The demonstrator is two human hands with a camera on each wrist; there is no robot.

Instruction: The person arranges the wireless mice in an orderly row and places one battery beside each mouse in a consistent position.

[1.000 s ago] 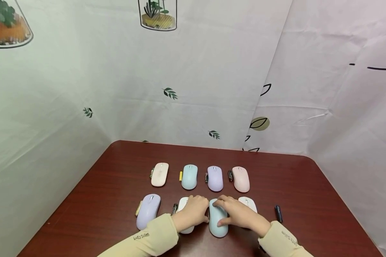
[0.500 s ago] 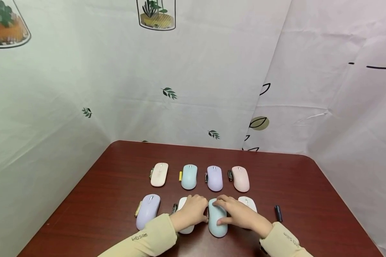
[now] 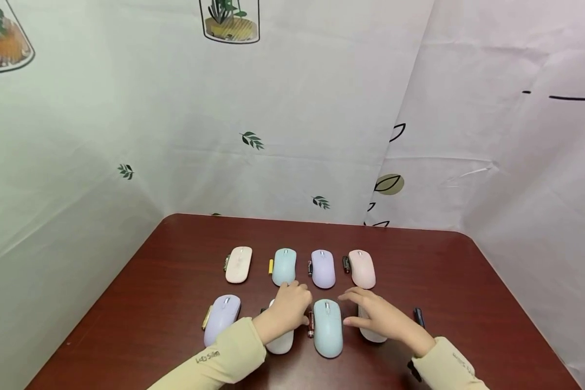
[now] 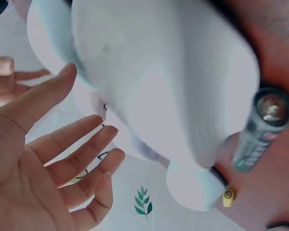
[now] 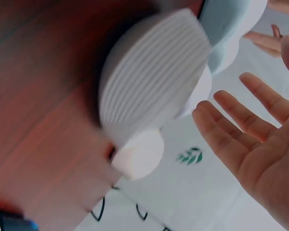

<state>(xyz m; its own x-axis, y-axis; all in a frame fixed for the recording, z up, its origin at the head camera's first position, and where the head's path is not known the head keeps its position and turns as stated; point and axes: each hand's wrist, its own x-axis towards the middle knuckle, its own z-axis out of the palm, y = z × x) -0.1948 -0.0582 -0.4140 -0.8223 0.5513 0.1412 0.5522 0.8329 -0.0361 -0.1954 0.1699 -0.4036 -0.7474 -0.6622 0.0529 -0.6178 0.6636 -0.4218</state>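
Observation:
In the head view, a light blue computer mouse [image 3: 328,330] lies in the front row between my hands, a dark red battery [image 3: 311,326] along its left side. My left hand [image 3: 286,310] is over a white mouse [image 3: 280,343] to the left, partly hiding it; its fingers are loosely bent and hold nothing in the left wrist view. There a dark battery [image 4: 260,130] stands beside the white mouse. My right hand [image 3: 382,317], fingers spread and empty, hovers over another white mouse [image 3: 372,334], whose ribbed side [image 5: 154,72] shows in the right wrist view.
A purple mouse [image 3: 222,319] with a yellowish battery [image 3: 207,317] sits front left. The back row holds cream [image 3: 239,265], blue [image 3: 285,265], purple [image 3: 323,269] and pink [image 3: 362,269] mice, each with a battery at its left. A dark cylinder [image 3: 418,317] lies at right.
My right hand has let go of the light blue mouse and moved right, fingers spreading. My left hand has shifted slightly up and left, uncovering the red battery.

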